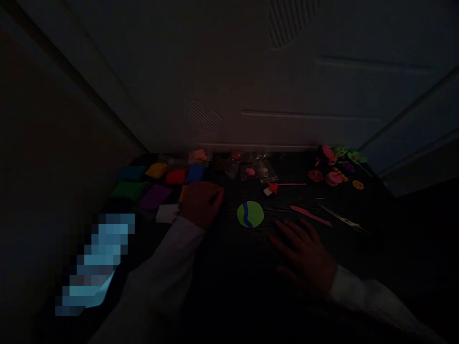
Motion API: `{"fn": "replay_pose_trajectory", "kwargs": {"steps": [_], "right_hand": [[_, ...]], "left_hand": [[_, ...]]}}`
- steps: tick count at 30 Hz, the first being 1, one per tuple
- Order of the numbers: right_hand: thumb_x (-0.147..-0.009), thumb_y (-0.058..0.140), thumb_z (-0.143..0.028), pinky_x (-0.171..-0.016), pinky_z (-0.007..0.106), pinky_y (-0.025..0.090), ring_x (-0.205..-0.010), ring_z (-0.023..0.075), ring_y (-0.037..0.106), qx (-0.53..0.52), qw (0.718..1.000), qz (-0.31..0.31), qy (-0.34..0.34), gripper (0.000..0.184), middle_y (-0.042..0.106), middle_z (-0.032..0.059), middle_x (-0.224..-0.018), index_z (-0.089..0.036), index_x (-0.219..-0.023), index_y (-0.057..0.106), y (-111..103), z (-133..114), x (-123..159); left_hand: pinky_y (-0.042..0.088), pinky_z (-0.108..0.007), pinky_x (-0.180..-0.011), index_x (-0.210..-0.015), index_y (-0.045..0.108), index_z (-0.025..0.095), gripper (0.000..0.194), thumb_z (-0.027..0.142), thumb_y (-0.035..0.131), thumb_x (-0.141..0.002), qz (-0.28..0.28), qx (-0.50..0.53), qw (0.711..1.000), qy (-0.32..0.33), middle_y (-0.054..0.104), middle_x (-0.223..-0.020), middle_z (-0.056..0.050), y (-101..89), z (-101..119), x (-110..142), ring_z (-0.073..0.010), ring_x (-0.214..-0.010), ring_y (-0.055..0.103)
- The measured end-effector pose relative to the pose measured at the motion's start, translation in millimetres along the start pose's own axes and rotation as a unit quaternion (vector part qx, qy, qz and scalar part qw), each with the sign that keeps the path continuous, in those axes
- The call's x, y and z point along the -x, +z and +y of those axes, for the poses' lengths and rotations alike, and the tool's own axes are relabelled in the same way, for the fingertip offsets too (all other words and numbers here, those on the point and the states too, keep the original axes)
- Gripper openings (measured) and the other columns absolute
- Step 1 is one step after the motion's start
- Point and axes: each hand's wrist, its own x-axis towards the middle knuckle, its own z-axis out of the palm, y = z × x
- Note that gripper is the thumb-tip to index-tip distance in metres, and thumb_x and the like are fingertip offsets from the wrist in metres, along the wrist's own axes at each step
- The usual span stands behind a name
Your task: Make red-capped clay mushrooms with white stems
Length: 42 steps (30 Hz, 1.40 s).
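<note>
My left hand (pixel 201 204) is closed, its fingers curled over by the colored clay packets; whatever it may grip is hidden. An orange packet (pixel 183 194) and a white packet (pixel 167 213) show at its edge. Flat on the dark table, my right hand (pixel 303 253) lies with fingers spread and holds nothing. Between the two hands is a flat green clay disc (pixel 256 213) with a wavy blue strip (pixel 245 215) across it. Beyond the disc lies a small red-and-white clay mushroom (pixel 271 189). A pink modelling knife (pixel 311 216) rests just past my right fingers.
Scissors (pixel 344 220) lie at right. Finished-looking colorful clay pieces (pixel 335 178) cluster at the far right. Small clear bags (pixel 250 172) line the back, before a white panel (pixel 222 71). Green (pixel 129 190) and purple packets (pixel 155 196) sit left, above a lit, pixelated screen (pixel 103 258). The light is dim.
</note>
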Motion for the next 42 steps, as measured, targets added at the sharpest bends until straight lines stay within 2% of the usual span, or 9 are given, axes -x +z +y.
{"fn": "replay_pose_trajectory", "kwargs": {"steps": [6,9,11,17,21,26,33,39,42], "right_hand": [[-0.087,0.049,-0.047,-0.104,0.059,0.025,-0.132,0.033,0.037,0.005,1.0,0.01,0.01,0.057,0.035,0.0141,-0.149,-0.028,-0.14,0.038,0.5,-0.5,0.3],[-0.088,0.048,-0.048,-0.105,0.06,0.023,-0.133,0.0329,0.036,0.001,1.0,-0.004,-0.006,0.054,0.032,0.0126,-0.15,-0.033,-0.139,0.039,-0.1,-0.7,0.4],[-0.088,0.047,-0.048,-0.104,0.061,0.024,-0.132,0.0341,0.037,0.004,1.0,0.0,0.01,0.055,0.034,0.0147,-0.149,-0.029,-0.139,0.04,-1.1,-0.8,0.4],[-0.088,0.049,-0.047,-0.104,0.06,0.023,-0.133,0.0324,0.036,-0.002,1.0,-0.001,-0.01,0.052,0.033,0.0108,-0.15,-0.035,-0.138,0.04,-1.7,-0.7,-0.6],[-0.087,0.047,-0.047,-0.104,0.06,0.025,-0.131,0.0334,0.037,0.006,0.999,0.022,0.032,0.059,0.037,0.0139,-0.147,-0.02,-0.139,0.04,2.2,0.6,-1.5],[-0.088,0.047,-0.046,-0.107,0.056,0.025,-0.133,0.031,0.034,0.0,0.998,0.029,0.047,0.063,0.036,0.0168,-0.148,-0.013,-0.14,0.037,0.2,0.9,-0.3],[-0.088,0.048,-0.048,-0.104,0.059,0.023,-0.133,0.0324,0.035,-0.003,1.0,0.014,0.024,0.049,0.034,0.0133,-0.149,-0.036,-0.135,0.044,-4.3,-0.2,-1.6],[-0.088,0.044,-0.052,-0.103,0.06,0.024,-0.134,0.0355,0.033,0.009,0.997,0.022,0.067,0.056,0.032,0.0189,-0.148,-0.024,-0.137,0.043,-0.1,1.5,-3.6],[-0.088,0.044,-0.053,-0.105,0.06,0.022,-0.135,0.0343,0.032,0.009,0.998,0.019,0.061,0.054,0.031,0.0166,-0.149,-0.03,-0.137,0.043,-0.4,1.3,-3.4]], "left_hand": [[0.051,-0.032,-0.068,-0.084,0.069,0.021,0.026,0.039,0.049,-0.083,0.096,0.032,0.985,-0.14,0.073,-0.079,-0.004,-4.1,-18.3,-2.4,-0.0198,-0.075,0.067],[0.049,-0.028,-0.056,-0.084,0.069,0.019,0.028,0.04,0.05,-0.082,0.112,0.047,0.975,-0.189,0.07,-0.069,-0.002,-6.0,-19.0,-3.4,-0.0169,-0.061,0.065],[0.049,-0.026,-0.056,-0.083,0.069,0.019,0.027,0.04,0.052,-0.081,0.112,0.053,0.972,-0.201,0.07,-0.07,-0.002,-6.7,-16.5,-3.4,-0.0164,-0.062,0.065],[0.051,-0.029,-0.067,-0.085,0.069,0.021,0.023,0.038,0.054,-0.081,0.099,0.059,0.977,-0.182,0.073,-0.086,-0.004,-6.2,-6.8,-1.0,-0.0188,-0.078,0.067],[0.051,-0.031,-0.071,-0.083,0.069,0.021,0.021,0.037,0.055,-0.082,0.1,0.06,0.979,-0.168,0.072,-0.085,-0.004,-5.0,-5.8,-0.6,-0.0191,-0.081,0.067],[0.051,-0.036,-0.076,-0.088,0.067,0.018,0.023,0.037,0.056,-0.083,0.098,0.058,0.981,-0.158,0.071,-0.088,-0.006,-3.3,-7.4,0.2,-0.0193,-0.084,0.066],[0.051,-0.033,-0.072,-0.088,0.069,0.019,0.024,0.037,0.054,-0.082,0.09,0.061,0.981,-0.162,0.072,-0.088,-0.006,-4.3,-5.2,0.0,-0.0213,-0.084,0.067],[0.051,-0.033,-0.071,-0.088,0.069,0.019,0.024,0.037,0.055,-0.082,0.091,0.067,0.979,-0.167,0.072,-0.088,-0.005,-3.6,-5.4,0.7,-0.0211,-0.083,0.067],[0.051,-0.033,-0.073,-0.089,0.069,0.019,0.024,0.038,0.055,-0.083,0.088,0.07,0.979,-0.168,0.071,-0.087,-0.005,-2.8,-5.6,1.5,-0.0205,-0.083,0.066]]}}
